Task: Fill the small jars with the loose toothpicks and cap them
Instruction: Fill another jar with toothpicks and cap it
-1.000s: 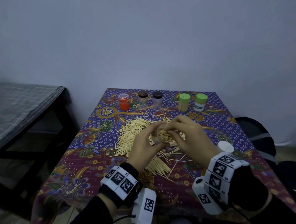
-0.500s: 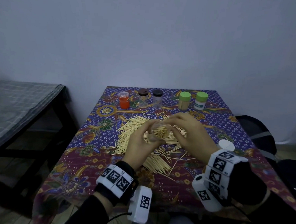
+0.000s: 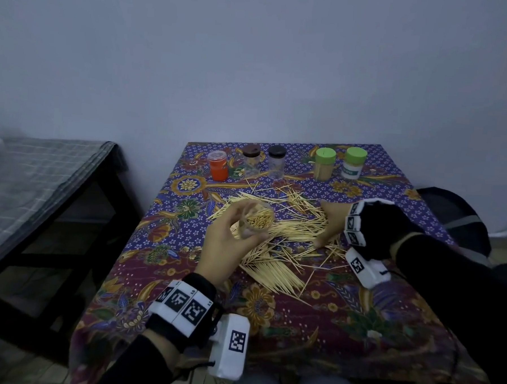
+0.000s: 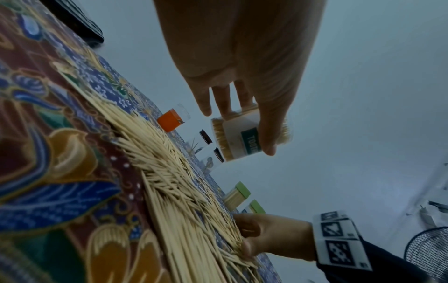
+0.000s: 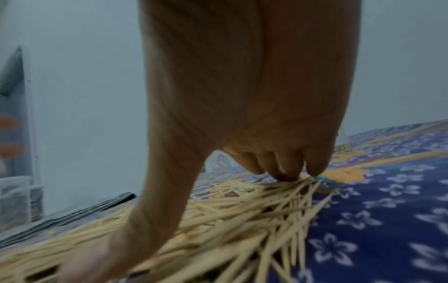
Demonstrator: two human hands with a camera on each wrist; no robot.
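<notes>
Broadly, the tabletop (image 3: 386, 316) carries everything, covered in a purple and maroon floral cloth, with a dark bench (image 3: 41, 180) under a grey checked cover to its left. Across the middle of the cloth spreads the heap of loose toothpicks (image 3: 274, 269), fanned out in several directions.

Above the heap's left part, the left hand (image 3: 229, 243) holds an uncapped clear jar (image 3: 258, 218) lifted off the tabletop; its grip is curled round the jar, thumb on one side and fingers on the other. The jar is packed with toothpicks, whose tips show at its mouth in the head view, and the left wrist view shows a white and green label on its side.

The right hand (image 3: 330, 222) is down on the right edge of the heap. Its fingers are bent with their tips pressed among the toothpicks and the thumb stretched out over the pile; whether this grip has actually pinched any cannot be told.

Along the far edge of the tabletop stands a row of five small jars: an orange jar (image 3: 218, 165) with a clear lid, two clear jars with dark caps (image 3: 251, 159) (image 3: 276, 161), and two green-capped jars (image 3: 324, 164) (image 3: 354, 162), the right one of these labelled.
</notes>
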